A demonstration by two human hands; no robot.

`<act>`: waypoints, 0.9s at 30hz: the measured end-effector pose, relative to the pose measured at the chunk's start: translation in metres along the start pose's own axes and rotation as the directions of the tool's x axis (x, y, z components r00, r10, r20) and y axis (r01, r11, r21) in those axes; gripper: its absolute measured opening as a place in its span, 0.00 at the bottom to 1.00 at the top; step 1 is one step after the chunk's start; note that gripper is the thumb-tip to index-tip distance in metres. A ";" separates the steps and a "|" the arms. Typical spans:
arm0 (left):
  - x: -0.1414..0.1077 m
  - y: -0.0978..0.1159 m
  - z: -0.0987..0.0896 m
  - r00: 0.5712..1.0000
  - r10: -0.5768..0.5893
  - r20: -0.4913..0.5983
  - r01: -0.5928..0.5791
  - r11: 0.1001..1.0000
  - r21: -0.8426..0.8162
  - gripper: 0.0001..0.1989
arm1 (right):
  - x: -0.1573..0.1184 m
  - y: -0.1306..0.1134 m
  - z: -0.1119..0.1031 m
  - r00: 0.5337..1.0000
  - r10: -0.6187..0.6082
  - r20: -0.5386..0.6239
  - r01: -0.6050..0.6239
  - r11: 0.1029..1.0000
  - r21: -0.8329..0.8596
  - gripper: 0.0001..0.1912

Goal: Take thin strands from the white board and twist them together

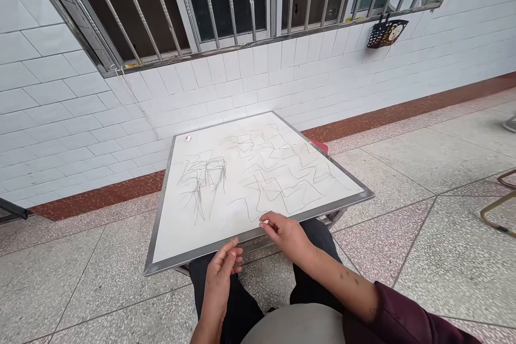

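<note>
Many thin dark strands lie on a white tabletop [169, 242] with a grey metal edge. On the left they form a tangled bundle [207, 172]; to the right, bent zigzag strands [282, 172] are spread out apart. Whether they are wire, thread or hair I cannot tell. My right hand [286, 234] is closed in a pinch over the near edge, at the end of a thin dark strand [246, 209]. My left hand [222, 269] is in front of the edge, thumb and forefinger together, with a tan wrap on a fingertip. What it pinches, if anything, is too small to see.
A small red and white item [188, 138] sits at the table's far left corner. Beyond stands a white tiled wall [242, 78] with a barred window [226, 0]. A dark dotted basket [386, 32] hangs at right. Metal legs [500, 212] show at the right edge.
</note>
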State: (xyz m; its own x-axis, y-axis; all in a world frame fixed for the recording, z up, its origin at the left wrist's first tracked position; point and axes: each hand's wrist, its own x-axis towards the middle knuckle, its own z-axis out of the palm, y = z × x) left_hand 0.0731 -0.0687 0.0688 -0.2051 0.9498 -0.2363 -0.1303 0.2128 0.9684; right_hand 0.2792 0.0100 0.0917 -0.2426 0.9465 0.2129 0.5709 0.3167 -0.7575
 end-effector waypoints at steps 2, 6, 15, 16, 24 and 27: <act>0.001 -0.015 -0.007 1.000 -0.014 -0.012 0.014 0.999 0.030 0.28 | 0.005 0.008 -0.005 0.999 0.017 -0.030 -0.018 0.999 -0.037 0.12; 0.001 -0.048 -0.019 0.998 -0.041 -0.050 0.044 0.997 0.063 0.26 | 0.014 0.016 -0.008 0.998 0.048 -0.043 -0.052 0.996 -0.075 0.13; 0.008 -0.079 -0.030 0.997 -0.073 0.006 0.072 0.996 0.046 0.26 | 0.017 0.002 0.037 0.987 0.015 0.161 0.023 0.972 -0.233 0.10; 0.009 -0.080 -0.031 0.997 -0.072 0.008 0.072 0.997 0.039 0.26 | 0.017 0.000 0.043 0.983 0.015 0.181 0.031 0.968 -0.249 0.10; 0.013 -0.085 -0.038 0.996 -0.087 0.033 0.087 0.996 0.005 0.26 | 0.039 0.002 0.073 0.967 0.051 0.249 0.045 0.931 -0.363 0.07; 0.014 -0.088 -0.040 0.994 -0.090 0.055 0.090 0.996 0.007 0.26 | 0.046 0.008 0.078 0.960 0.076 0.270 0.043 0.911 -0.410 0.06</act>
State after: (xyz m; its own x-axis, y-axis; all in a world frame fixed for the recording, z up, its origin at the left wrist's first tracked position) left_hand 0.0427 -0.0835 -0.0224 -0.1384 0.9380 -0.3178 -0.1418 0.2989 0.9437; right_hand 0.2109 0.0512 0.0474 -0.4011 0.9158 -0.0196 0.8311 0.3549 -0.4282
